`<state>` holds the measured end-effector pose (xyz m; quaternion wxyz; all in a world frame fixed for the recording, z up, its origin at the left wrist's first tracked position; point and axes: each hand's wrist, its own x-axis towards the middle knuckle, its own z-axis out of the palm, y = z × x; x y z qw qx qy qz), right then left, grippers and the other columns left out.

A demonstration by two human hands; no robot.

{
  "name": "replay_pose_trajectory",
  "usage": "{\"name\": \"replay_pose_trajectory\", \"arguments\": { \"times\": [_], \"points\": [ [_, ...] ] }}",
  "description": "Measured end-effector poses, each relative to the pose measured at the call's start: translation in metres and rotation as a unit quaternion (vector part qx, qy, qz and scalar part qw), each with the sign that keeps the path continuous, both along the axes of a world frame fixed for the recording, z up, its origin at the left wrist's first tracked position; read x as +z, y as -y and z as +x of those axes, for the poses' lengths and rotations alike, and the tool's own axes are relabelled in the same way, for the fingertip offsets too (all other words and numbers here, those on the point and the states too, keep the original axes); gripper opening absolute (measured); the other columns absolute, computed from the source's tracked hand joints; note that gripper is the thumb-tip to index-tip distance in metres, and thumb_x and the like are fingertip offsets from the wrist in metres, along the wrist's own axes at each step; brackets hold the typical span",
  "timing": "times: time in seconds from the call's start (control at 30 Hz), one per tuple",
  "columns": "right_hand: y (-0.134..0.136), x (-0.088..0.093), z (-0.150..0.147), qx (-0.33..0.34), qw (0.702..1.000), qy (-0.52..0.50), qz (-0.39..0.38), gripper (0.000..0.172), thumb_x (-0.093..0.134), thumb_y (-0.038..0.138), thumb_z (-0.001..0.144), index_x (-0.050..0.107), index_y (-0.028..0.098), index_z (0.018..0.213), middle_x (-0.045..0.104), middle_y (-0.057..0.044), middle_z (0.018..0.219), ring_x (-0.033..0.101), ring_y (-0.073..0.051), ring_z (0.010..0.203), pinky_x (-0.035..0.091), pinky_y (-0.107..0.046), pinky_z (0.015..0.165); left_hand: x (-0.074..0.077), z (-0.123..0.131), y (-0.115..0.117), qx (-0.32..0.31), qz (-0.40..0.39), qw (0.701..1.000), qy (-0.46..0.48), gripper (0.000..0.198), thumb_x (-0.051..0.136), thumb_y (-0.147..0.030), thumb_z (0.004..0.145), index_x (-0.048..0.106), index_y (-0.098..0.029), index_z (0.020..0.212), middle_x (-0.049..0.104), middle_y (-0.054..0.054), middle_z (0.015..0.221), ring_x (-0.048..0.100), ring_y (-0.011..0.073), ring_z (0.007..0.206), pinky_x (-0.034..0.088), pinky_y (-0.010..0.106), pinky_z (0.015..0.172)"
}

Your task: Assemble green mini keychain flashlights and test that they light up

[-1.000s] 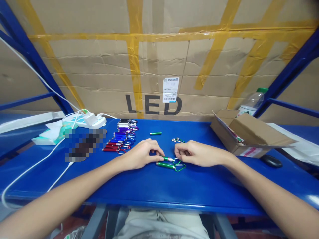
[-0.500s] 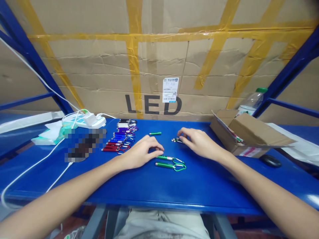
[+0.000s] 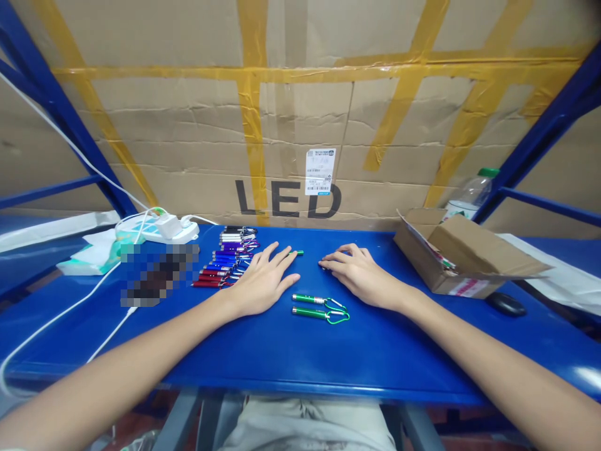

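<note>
My left hand (image 3: 265, 283) is open with fingers spread. Its fingertips reach over a short green tube (image 3: 299, 253), which is partly hidden. My right hand (image 3: 359, 274) lies low over the tabletop, fingers stretched out and covering the small round parts seen there earlier. Between and below the hands lie two green pen flashlights, an upper one (image 3: 308, 299) and a lower one (image 3: 308, 312), each with a green carabiner clip. Left of my left hand is a column of pen flashlights in red (image 3: 206, 284), blue (image 3: 218, 263), purple (image 3: 230, 246), white and black.
An open cardboard box (image 3: 462, 257) stands at the right, with a black mouse (image 3: 506, 304) beside it and a green-capped bottle (image 3: 472, 193) behind. At the left are a white power strip (image 3: 181, 232), cables and a tissue pack (image 3: 87, 263). A large carton (image 3: 206, 138) walls off the back.
My left hand has moved away from the upper green flashlight, its fingers spreading toward the green tube. My right hand has shifted slightly left and flattened over the small parts.
</note>
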<state>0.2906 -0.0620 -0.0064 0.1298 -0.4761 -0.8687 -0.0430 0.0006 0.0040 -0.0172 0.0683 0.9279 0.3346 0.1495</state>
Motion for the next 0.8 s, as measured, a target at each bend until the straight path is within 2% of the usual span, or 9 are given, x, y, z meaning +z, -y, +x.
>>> {"name": "replay_pose_trajectory", "arguments": {
  "times": [0.17,0.3,0.57,0.8],
  "points": [
    [0.000,0.003,0.000,0.010,1.000,-0.010,0.012,0.038,0.043,0.028,0.116,0.076,0.023,0.134,0.076,-0.016,0.131,0.053,-0.039,0.129,0.039,-0.057,0.101,0.004,0.000,0.001,-0.015,0.073,0.997,-0.005,0.048,0.050,-0.043,0.114,0.059,-0.020,0.154,0.063,0.013,0.152,0.041,0.0391,0.149,0.036,0.059,0.123],
    [-0.001,0.002,0.001,0.021,0.999,-0.021,0.018,0.026,0.054,0.026,0.113,0.078,0.026,0.121,0.078,-0.012,0.116,0.056,-0.036,0.122,0.033,-0.055,0.104,0.008,-0.001,0.001,-0.052,0.081,0.995,-0.003,0.036,0.055,-0.038,0.113,0.068,-0.023,0.143,0.072,0.012,0.133,0.053,0.0345,0.129,0.043,0.053,0.111],
    [0.000,0.005,0.004,0.019,0.999,-0.036,0.003,0.016,0.061,0.024,0.110,0.077,0.026,0.111,0.077,-0.007,0.108,0.056,-0.032,0.118,0.028,-0.054,0.105,0.009,-0.001,0.000,-0.060,0.041,0.997,0.019,0.028,0.062,-0.037,0.110,0.077,-0.021,0.128,0.073,0.010,0.116,0.056,0.0296,0.109,0.045,0.045,0.100],
    [0.005,0.010,-0.002,0.032,0.999,-0.029,-0.008,0.015,0.058,0.022,0.111,0.072,0.023,0.104,0.074,-0.008,0.105,0.056,-0.031,0.112,0.031,-0.052,0.103,0.012,0.001,0.005,-0.064,-0.038,0.992,0.104,0.021,0.064,-0.035,0.109,0.077,-0.026,0.123,0.078,0.005,0.115,0.058,0.0270,0.108,0.046,0.042,0.100]
  ]
}}
